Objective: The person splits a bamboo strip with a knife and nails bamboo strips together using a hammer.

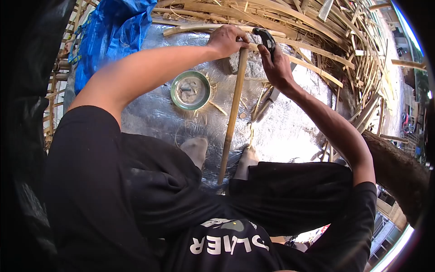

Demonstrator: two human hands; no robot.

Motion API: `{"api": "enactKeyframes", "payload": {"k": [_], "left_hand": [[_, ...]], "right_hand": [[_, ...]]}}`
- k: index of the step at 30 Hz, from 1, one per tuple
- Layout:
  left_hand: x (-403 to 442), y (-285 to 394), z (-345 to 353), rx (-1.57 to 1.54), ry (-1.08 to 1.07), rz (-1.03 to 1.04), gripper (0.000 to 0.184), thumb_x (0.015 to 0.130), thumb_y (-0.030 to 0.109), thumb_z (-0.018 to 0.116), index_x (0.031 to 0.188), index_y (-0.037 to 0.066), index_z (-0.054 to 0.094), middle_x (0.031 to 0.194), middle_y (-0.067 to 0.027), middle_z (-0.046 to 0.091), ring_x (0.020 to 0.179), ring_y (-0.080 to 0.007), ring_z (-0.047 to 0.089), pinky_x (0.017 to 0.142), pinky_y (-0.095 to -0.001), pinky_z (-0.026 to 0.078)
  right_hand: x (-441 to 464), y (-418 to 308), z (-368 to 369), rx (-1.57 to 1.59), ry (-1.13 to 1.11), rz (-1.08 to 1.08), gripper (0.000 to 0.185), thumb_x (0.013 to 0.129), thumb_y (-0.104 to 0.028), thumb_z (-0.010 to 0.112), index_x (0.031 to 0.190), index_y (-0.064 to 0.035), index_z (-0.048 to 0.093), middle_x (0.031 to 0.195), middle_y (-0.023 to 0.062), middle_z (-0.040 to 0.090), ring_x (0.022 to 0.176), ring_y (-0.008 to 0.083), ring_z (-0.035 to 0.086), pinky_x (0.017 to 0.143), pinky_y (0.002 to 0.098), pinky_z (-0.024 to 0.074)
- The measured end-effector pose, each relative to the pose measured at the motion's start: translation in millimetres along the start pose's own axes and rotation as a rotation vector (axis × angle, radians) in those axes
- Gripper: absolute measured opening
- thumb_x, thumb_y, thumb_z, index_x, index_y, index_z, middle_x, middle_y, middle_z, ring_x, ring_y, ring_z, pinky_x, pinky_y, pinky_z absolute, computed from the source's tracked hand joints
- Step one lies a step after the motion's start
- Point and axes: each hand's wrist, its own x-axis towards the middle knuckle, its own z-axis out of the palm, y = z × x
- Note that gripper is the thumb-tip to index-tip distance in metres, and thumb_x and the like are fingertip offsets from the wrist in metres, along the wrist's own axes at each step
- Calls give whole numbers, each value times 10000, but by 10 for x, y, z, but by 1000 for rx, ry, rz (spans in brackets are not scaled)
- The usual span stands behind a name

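A long bamboo pole (235, 106) runs from between my feet up to my hands. My left hand (226, 41) is at its top end, with the fingers pinched around the end of the bamboo. Just to the right, my right hand (275, 63) is wrapped round a black-handled tool (265, 40), held upright near the pole's tip. What the tool's working end touches cannot be made out. Beneath the pole's upper part lies a grey stone block (234, 63). A green-rimmed bowl (208, 93) with small things inside sits left of the pole.
Split bamboo strips (312, 25) are heaped at the top and right. A blue tarp (111, 38) lies at the upper left. Silvery sheeting (149, 115) covers the ground. A dark log (396, 170) is at the right. My feet (197, 149) flank the pole.
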Motion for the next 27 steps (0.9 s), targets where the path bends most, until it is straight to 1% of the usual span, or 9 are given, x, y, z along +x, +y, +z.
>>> {"api": "enactKeyframes", "payload": {"k": [1, 6, 9, 13, 18, 20, 24, 26, 27], "left_hand": [[0, 21, -12, 12, -14, -30, 254, 800, 362, 777, 930, 144, 759, 935, -57, 713, 927, -251, 652, 836, -366, 498], [18, -17, -15, -38, -47, -33, 233, 799, 363, 769, 953, 188, 767, 979, -81, 709, 960, -271, 659, 856, -381, 508], [13, 39, -23, -7, -22, -32, 247, 799, 349, 775, 930, 140, 760, 936, -66, 714, 940, -254, 654, 837, -364, 499], [-2, 40, -47, 16, -34, -45, 262, 794, 375, 772, 929, 151, 762, 939, -67, 715, 953, -264, 652, 851, -369, 500], [11, 45, -45, 30, -61, -54, 275, 797, 396, 765, 936, 160, 763, 987, -74, 713, 979, -275, 647, 867, -374, 498], [-2, 103, -88, 83, -55, -94, 275, 791, 394, 771, 939, 163, 763, 1009, -71, 713, 994, -269, 646, 875, -368, 495], [-19, 31, -59, 21, -58, -59, 292, 787, 402, 776, 951, 161, 761, 1014, -75, 712, 999, -267, 647, 883, -368, 494], [-12, 63, -50, 35, -26, -86, 295, 788, 401, 777, 957, 160, 759, 995, -73, 715, 999, -264, 648, 887, -371, 494], [7, 58, -70, 9, -44, -33, 299, 793, 404, 772, 967, 161, 758, 997, -80, 714, 1002, -270, 648, 889, -374, 494]], "right_hand": [[1, -15, -14, -56, -38, 84, 524, 1001, -501, 503, 1028, 20, 559, 652, 127, 561, 588, 209, 523, 559, 397, 419], [-9, -35, -15, -46, 6, 93, 521, 1003, -498, 500, 1020, 18, 569, 648, 135, 559, 584, 212, 518, 558, 405, 416], [65, -53, -55, -148, -138, 245, 529, 1009, -470, 488, 984, 55, 543, 623, 194, 587, 543, 296, 570, 533, 443, 430], [-47, -33, -27, -35, 42, -11, 496, 1012, -445, 494, 1008, 50, 525, 622, 200, 582, 542, 308, 567, 533, 451, 427], [-27, -88, -32, -102, 14, 83, 480, 1008, -429, 515, 1005, 51, 531, 620, 210, 583, 538, 323, 575, 528, 453, 425], [12, -108, -77, -199, -165, 115, 483, 1007, -431, 515, 1022, 52, 531, 624, 215, 587, 547, 342, 584, 528, 458, 423], [-48, -73, 30, 16, 42, 44, 492, 1008, -433, 512, 1004, 58, 536, 613, 207, 572, 534, 313, 562, 526, 456, 414], [51, -140, -68, -201, -222, 272, 465, 1013, -411, 504, 1010, 52, 552, 658, 210, 592, 562, 322, 575, 558, 459, 428], [-5, -145, -61, -149, -114, 216, 457, 1012, -407, 507, 993, 47, 556, 651, 206, 592, 560, 317, 575, 555, 463, 428]]}}
